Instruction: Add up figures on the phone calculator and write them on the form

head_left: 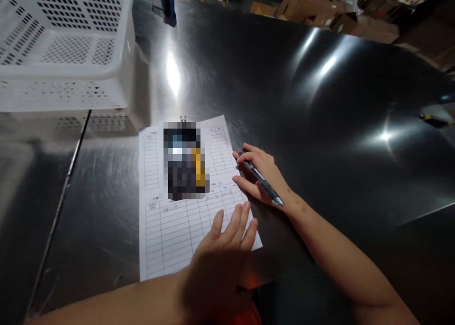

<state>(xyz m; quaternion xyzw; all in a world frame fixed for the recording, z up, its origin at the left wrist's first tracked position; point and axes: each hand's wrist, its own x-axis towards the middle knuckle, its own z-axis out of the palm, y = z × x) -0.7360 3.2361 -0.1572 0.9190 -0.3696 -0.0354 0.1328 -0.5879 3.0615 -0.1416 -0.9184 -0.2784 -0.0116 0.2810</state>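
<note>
A printed paper form (167, 230) with ruled tables lies on the shiny metal table (284, 92). A blurred dark rectangular item (185, 160) lies on the form's upper part, with a small clip above it. My left hand (220, 263) rests flat on the lower right corner of the form, fingers stretched out. My right hand (261, 178) lies at the form's right edge, holding a dark pen (262, 179) between thumb and fingers; the pen's tip points up and left toward the sheet.
Stacked white perforated plastic baskets (60, 45) stand at the back left. A blue and white object (163, 0) sits at the table's far edge. Cardboard boxes (320, 9) pile up beyond the table. A seam (67, 173) runs down the table's left side.
</note>
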